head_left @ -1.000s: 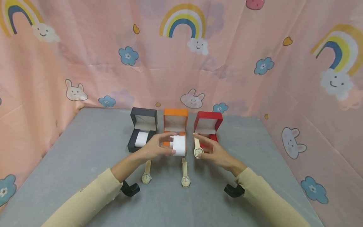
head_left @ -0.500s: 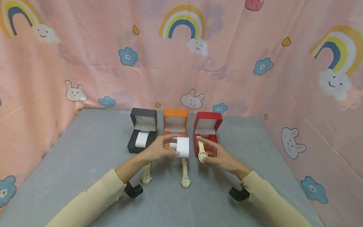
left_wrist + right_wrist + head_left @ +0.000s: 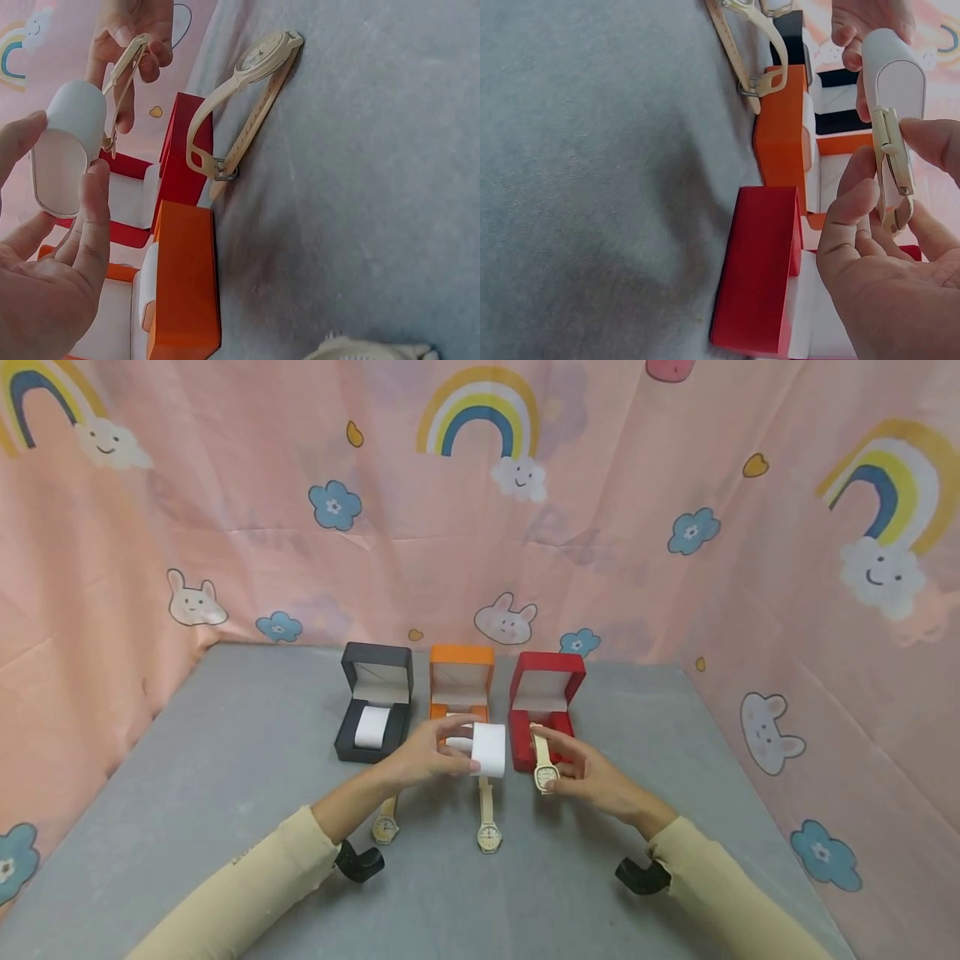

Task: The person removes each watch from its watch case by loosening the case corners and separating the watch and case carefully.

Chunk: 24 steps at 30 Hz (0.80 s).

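Observation:
My left hand (image 3: 426,753) holds a white watch pillow (image 3: 489,750) by its ends, between thumb and fingers, above the table in front of the orange watch box (image 3: 461,664). To its right, my right hand (image 3: 596,783) pinches a cream wristwatch (image 3: 546,777), its dial toward the head camera, before the open red watch box (image 3: 547,670). In the right wrist view the wristwatch (image 3: 894,154) overlaps the pillow (image 3: 896,71); whether they touch I cannot tell. Two more cream wristwatches, one in the middle (image 3: 489,837) and one at left (image 3: 386,828), lie on the table nearer the body.
An open black watch box (image 3: 377,658) with a white pillow (image 3: 372,727) stands left of the orange one. Another white pillow (image 3: 148,281) sits in the orange box. The grey table (image 3: 247,760) ends at a pink printed curtain (image 3: 420,568).
My left hand has carried the white pillow to the right, away from the front of the orange box. My right hand has shifted right and slightly toward the body with the wristwatch.

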Each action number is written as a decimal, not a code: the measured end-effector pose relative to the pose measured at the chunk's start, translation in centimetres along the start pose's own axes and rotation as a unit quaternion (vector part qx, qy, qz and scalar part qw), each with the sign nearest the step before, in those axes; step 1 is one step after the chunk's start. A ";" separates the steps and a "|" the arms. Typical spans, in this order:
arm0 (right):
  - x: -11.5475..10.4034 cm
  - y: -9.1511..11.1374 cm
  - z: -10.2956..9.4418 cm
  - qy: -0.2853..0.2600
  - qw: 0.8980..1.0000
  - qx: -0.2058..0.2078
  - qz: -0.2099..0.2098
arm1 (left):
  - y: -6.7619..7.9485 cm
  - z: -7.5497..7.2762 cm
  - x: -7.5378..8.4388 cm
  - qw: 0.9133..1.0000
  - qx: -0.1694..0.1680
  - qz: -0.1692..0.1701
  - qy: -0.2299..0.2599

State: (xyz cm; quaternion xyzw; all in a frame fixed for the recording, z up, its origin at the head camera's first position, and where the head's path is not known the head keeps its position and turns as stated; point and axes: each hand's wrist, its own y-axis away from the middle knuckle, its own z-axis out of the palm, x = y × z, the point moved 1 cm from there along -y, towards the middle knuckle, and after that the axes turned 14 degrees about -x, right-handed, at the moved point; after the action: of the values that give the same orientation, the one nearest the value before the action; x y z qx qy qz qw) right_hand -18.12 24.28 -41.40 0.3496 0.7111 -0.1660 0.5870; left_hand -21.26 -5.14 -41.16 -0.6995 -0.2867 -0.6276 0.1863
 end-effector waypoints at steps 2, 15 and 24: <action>0.1 0.1 -0.1 0.004 1.000 0.000 -0.003 | -0.2 0.1 -0.1 1.000 -0.003 0.006 0.003; 1.4 1.6 -0.7 0.026 0.999 0.028 0.014 | -1.0 1.1 -0.4 0.999 -0.025 0.012 0.018; 2.1 2.6 -1.5 0.030 0.999 0.028 0.017 | -1.8 1.3 -0.3 1.000 -0.018 -0.001 0.016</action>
State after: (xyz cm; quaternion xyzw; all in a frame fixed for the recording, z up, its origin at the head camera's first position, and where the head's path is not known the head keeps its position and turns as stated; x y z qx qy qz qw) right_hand -17.49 27.72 -42.57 0.3829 0.7174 -0.1653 0.5580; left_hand -21.41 -3.03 -41.78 -0.6918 -0.2734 -0.6442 0.1779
